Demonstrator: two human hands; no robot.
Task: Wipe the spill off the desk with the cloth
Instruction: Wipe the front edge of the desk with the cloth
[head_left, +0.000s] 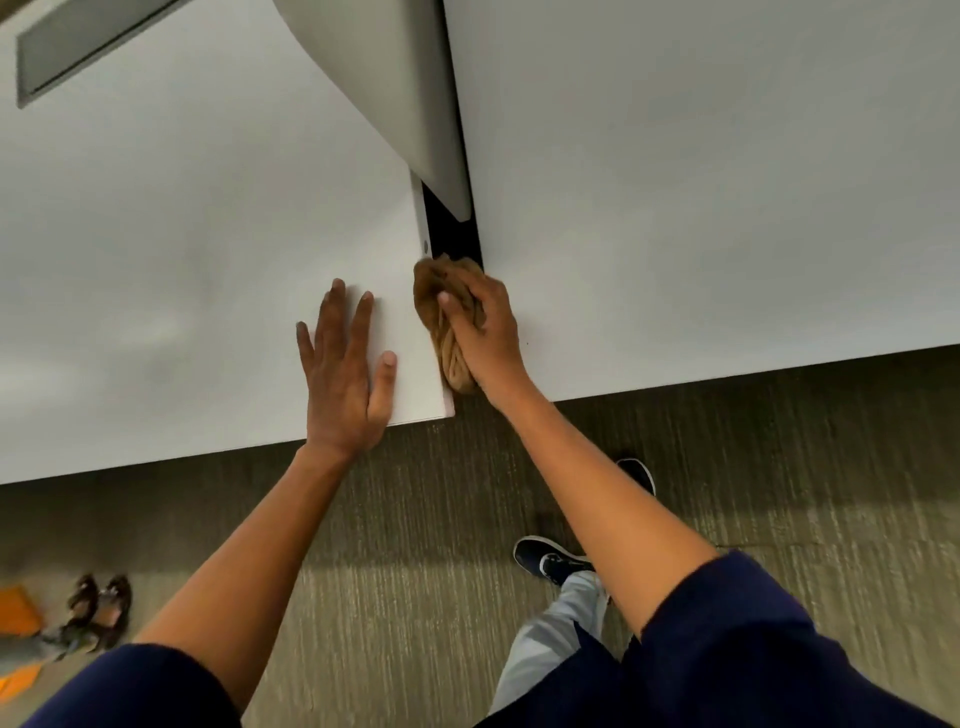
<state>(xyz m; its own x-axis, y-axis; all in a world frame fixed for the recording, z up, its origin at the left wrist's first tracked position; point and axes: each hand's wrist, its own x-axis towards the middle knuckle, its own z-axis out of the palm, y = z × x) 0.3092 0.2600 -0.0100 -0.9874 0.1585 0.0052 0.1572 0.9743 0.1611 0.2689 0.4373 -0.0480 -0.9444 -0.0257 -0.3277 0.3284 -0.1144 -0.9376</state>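
Brown cloth (451, 322) bunched under right hand (485, 327) fingers, clamped at surface (182, 260) right edge; left hand (345, 374) fingers spread flat near corner.

Two white counter tops meet in front of me. The left counter (156, 249) ends in a square corner near me, and my left hand (345, 374) lies flat on it, fingers spread, just inside that corner. A grey recessed panel (78, 47) sits in its far left part. The right counter (727, 182) is bare white across all I can see. Between the two runs a dark gap (449, 234), with a grey divider (395, 78) standing along it farther back. In the near end of that gap my right hand (488, 332) presses a bunched brown cloth (447, 317) against the counter edges. Below lies striped grey carpet floor (415, 519), with my dark shoes (550, 561) on it.
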